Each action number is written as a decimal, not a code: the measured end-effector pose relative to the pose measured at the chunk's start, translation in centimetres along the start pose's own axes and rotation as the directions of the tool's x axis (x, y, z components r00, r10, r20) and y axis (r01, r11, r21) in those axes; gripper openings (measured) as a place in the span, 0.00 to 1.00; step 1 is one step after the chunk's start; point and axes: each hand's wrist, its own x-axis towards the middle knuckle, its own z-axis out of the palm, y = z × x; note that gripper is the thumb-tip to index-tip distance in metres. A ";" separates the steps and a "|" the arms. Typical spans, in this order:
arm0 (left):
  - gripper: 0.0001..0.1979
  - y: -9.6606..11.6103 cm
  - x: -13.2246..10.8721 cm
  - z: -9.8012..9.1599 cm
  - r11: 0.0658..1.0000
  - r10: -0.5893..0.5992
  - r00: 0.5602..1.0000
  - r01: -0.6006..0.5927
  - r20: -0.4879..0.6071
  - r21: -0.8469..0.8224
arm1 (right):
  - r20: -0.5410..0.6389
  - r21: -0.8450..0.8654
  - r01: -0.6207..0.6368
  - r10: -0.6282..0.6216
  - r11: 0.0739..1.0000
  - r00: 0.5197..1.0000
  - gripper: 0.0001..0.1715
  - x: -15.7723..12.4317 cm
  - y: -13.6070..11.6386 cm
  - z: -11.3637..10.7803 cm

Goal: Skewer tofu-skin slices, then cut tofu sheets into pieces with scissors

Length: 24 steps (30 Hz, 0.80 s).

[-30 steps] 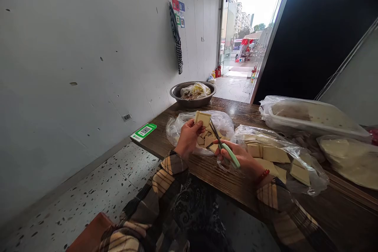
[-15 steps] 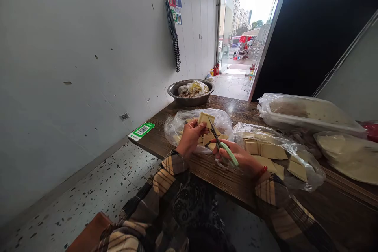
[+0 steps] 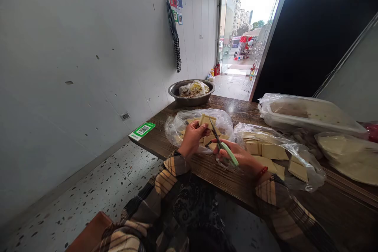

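Pinched in my left hand (image 3: 192,136) is a pale yellow square sheet that looks like tofu skin (image 3: 208,120), held upright over a clear plastic bag (image 3: 174,123). My right hand (image 3: 238,154) is closed round the green handles of a pair of scissors (image 3: 228,153). The dark blades point up and lie close to the right side of the held sheet; I cannot tell whether they touch it. More pale squares lie in the bag beneath. Right of my hands, a second clear bag (image 3: 314,169) holds several larger pale squares (image 3: 274,151).
A metal basin (image 3: 190,101) with a plastic bag and thin sticks stands at the table's far end. A green QR-code card (image 3: 143,130) lies at the left edge. A plastic-wrapped white tray (image 3: 310,112) and a bag of pale sheets (image 3: 348,155) are on the right of the wooden table (image 3: 233,183).
The held sheet has tipped slightly, and its top edge now looks folded or curled. My left hand has shifted very little. My right hand and the scissors stay nearly in place.
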 end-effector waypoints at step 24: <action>0.18 0.0 0.1 -0.2 1.000 0.007 1.000 -0.007 -0.008 0.011 | -0.032 -0.051 -0.053 0.052 0.997 0.998 0.39 -0.3 -0.8 0.1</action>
